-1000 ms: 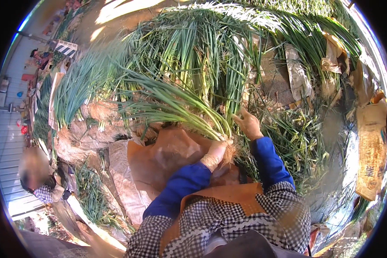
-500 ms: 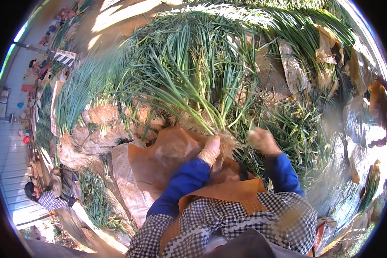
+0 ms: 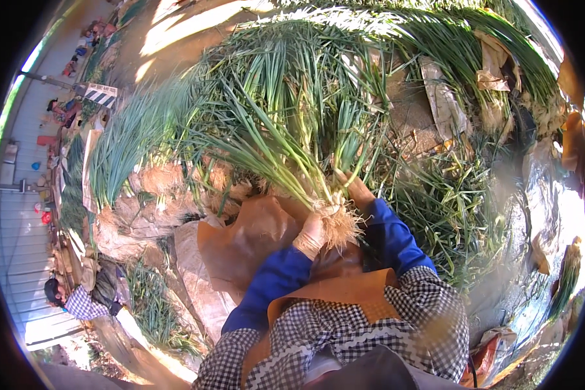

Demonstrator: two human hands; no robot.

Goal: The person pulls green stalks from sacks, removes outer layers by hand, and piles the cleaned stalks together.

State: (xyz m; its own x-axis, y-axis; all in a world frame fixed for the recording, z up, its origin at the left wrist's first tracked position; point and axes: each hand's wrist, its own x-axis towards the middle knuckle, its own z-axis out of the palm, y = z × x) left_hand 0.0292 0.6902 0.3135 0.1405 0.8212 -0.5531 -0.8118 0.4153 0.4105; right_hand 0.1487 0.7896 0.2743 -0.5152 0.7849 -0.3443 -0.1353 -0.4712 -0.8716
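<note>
My left hand (image 3: 312, 233) is closed round the lower end of a bunch of green onions (image 3: 286, 153). The bunch's leaves fan up and to the left, and its shaggy pale roots (image 3: 338, 227) hang toward me over the brown apron sheet (image 3: 247, 224). On the bunch's right side, my right hand (image 3: 356, 187) grips some of the stalks just above the roots; its fingertips are partly hidden among them. Behind the bunch lies a big heap of loose green onions (image 3: 273, 71).
Bunches with roots toward me (image 3: 159, 179) lie in a row at left. Stripped leaves (image 3: 442, 214) are piled at right. More onions (image 3: 500, 65) lie at far right beside a torn brown sheet (image 3: 494, 62). Another person (image 3: 88, 299) sits at lower left.
My right hand has moved left and up from beside the bunch onto its stalks. My left hand has shifted slightly down and left, with the bunch held in it.
</note>
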